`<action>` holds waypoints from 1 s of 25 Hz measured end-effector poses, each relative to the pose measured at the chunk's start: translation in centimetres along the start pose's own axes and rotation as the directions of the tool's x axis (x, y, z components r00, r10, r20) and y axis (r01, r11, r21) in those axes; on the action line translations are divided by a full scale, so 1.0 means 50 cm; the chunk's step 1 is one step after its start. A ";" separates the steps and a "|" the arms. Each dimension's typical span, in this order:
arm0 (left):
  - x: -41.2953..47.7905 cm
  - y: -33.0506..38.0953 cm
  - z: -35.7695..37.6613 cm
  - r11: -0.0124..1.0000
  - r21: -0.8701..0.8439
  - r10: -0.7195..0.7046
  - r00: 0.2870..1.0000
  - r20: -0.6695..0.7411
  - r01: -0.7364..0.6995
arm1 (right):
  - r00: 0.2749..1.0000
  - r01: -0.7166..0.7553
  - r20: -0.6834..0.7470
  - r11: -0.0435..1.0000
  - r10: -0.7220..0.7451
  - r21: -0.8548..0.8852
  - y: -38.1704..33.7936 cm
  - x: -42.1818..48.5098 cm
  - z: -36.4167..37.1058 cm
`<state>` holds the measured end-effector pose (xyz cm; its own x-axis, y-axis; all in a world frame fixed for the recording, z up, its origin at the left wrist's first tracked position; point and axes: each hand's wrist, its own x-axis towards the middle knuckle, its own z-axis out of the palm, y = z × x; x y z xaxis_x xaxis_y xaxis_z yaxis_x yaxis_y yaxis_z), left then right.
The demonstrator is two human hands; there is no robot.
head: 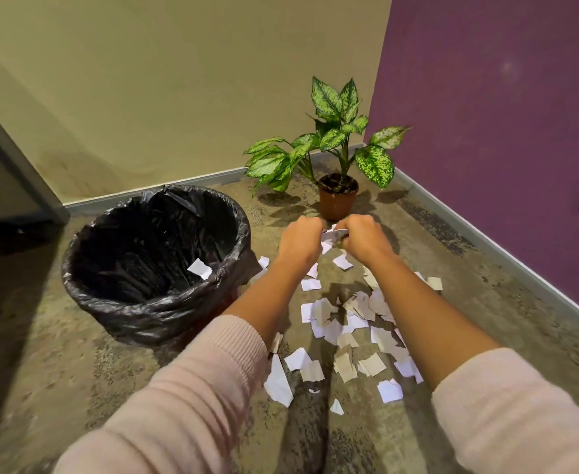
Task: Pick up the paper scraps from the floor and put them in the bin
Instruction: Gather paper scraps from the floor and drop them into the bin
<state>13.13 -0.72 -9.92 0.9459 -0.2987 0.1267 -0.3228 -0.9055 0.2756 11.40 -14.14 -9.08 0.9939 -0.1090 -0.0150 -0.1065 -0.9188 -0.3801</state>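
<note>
Both arms reach forward over the floor (110, 371), pale pink sleeves (195, 388) pushed up toward the elbows. The left hand (298, 239) and the right hand (363, 237) meet knuckle to knuckle in the air, backs toward the camera and fingers curled under. Between them they grip a small bunch of scraps (332, 236) of white paper, its crumpled edges sticking out of the gap between the two fists. How much each hand holds is hidden by the fingers.

Most of the paper scraps (349, 319) lie on the floor below and between the forearms. They form a loose scatter of white and beige torn pieces, thickest in the middle and thinning out toward the camera. A few more lie just under the hands.

The bin (165, 302) stands to the left of the hands, near them but not under them, and is lined with a black liner (137, 241) folded over its rim. A single scrap (200, 268) rests inside against the liner's right wall, near the rim.

Beyond the hands a potted plant (336, 131) with speckled green leaves stands in a brown pot (336, 203), in the corner where the beige wall (178, 80) meets the purple wall (503, 97).
</note>
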 end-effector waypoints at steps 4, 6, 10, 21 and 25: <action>0.004 -0.020 -0.123 0.997 0.078 0.024 0.995 -0.101 -0.016 | 0.995 0.063 -0.078 0.998 -0.061 0.029 -0.089 0.005 -0.059; -0.009 -0.047 -0.187 0.988 0.156 0.034 0.993 -0.111 -0.016 | 0.990 0.111 -0.092 0.993 -0.107 0.032 -0.145 0.007 -0.072; -0.051 -0.133 -0.299 0.964 0.267 0.025 0.997 -0.076 -0.004 | 0.975 0.209 -0.093 0.973 -0.200 0.096 -0.268 0.006 -0.062; -0.137 -0.357 -0.300 0.936 0.314 -0.187 0.981 0.049 0.162 | 0.935 0.323 0.089 0.927 -0.344 0.189 -0.444 -0.034 0.044; -0.138 -0.381 -0.260 0.929 0.329 -0.232 0.960 0.159 0.170 | 0.902 0.376 0.170 0.916 -0.397 0.143 -0.441 -0.017 0.065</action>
<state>12.33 22.52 -3.68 0.9878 -0.1246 -0.0937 -0.1285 -0.9910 -0.0364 12.98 7.44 -3.68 0.9436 0.3306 -0.0198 0.2798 -0.8280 -0.4860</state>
